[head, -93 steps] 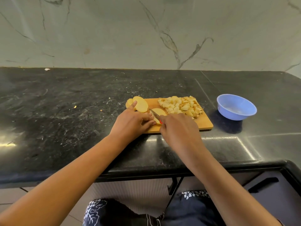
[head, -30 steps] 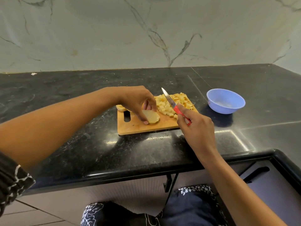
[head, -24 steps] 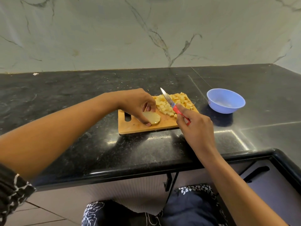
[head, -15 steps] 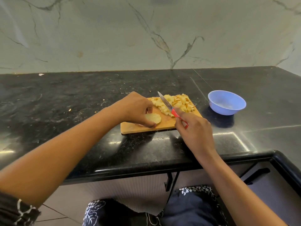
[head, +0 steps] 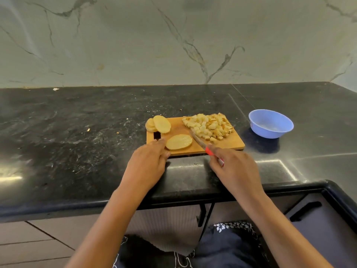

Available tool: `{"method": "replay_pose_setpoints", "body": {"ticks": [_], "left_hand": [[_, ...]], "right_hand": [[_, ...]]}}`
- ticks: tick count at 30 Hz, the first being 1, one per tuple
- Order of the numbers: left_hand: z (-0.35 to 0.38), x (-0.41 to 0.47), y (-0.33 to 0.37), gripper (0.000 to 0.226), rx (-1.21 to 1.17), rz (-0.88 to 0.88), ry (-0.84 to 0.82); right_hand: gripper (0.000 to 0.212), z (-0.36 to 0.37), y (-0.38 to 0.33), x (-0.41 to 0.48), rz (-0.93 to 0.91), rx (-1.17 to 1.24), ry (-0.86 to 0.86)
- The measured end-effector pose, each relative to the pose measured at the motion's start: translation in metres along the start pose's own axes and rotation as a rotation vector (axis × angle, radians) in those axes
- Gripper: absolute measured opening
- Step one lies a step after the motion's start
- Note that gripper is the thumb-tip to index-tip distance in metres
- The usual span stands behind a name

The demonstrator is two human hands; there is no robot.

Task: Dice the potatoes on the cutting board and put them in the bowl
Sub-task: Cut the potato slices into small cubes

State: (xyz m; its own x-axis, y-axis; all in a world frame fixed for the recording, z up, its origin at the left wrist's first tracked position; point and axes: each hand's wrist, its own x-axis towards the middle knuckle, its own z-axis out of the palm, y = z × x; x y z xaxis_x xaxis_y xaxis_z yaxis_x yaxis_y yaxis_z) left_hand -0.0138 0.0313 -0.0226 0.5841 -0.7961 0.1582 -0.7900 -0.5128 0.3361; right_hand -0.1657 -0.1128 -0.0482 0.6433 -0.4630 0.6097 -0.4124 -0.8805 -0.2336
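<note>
**Black stone counter (head: 77, 151): knife beside a flat potato slice**

Beneath a veined marble wall (head: 135, 45), a rectangular wooden cutting board (head: 228, 145) lies near the counter's front edge. An oval pale-yellow potato slice (head: 179, 141) lies flat by the board's near edge. Stacked potato slices (head: 159, 124) sit at its far left corner, and a heap of diced potato (head: 209, 126) at its far right. The left hand (head: 146, 165) rests at the board's near left edge, fingers loosely extended, tips just beside the flat slice. The right hand (head: 235, 167) curls round a red-handled knife (head: 201, 143), its blade slanting over the board between slice and heap. A round light-blue plastic bowl (head: 270, 124) stands apart, right of the board.

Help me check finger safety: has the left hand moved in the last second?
Yes. The left hand has drawn back to the cutting board's near left corner.
</note>
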Motion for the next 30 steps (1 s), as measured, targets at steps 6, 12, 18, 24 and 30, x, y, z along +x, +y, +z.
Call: {"method": "replay_pose_setpoints", "body": {"ticks": [6, 12, 18, 24, 30], "left_hand": [[0.005, 0.009, 0.006, 0.044, 0.128, 0.020, -0.015], [0.003, 0.021, 0.012, 0.044, 0.239, -0.010, 0.000], [0.005, 0.028, 0.010, 0.043, 0.264, -0.032, -0.024], [0.011, 0.031, 0.009, 0.052, 0.360, 0.097, 0.053], [0.014, 0.050, 0.014, 0.056, 0.365, 0.217, -0.015]], "right_hand": [[0.032, 0.005, -0.014, -0.001, 0.015, -0.029, -0.024], [0.032, 0.006, -0.018, 0.002, 0.020, -0.050, -0.054], [0.033, 0.007, -0.018, 0.008, 0.044, -0.025, -0.093], [0.034, 0.005, -0.017, 0.006, 0.068, -0.015, -0.095], [0.031, 0.006, -0.017, 0.010, 0.069, -0.010, -0.034]]}}
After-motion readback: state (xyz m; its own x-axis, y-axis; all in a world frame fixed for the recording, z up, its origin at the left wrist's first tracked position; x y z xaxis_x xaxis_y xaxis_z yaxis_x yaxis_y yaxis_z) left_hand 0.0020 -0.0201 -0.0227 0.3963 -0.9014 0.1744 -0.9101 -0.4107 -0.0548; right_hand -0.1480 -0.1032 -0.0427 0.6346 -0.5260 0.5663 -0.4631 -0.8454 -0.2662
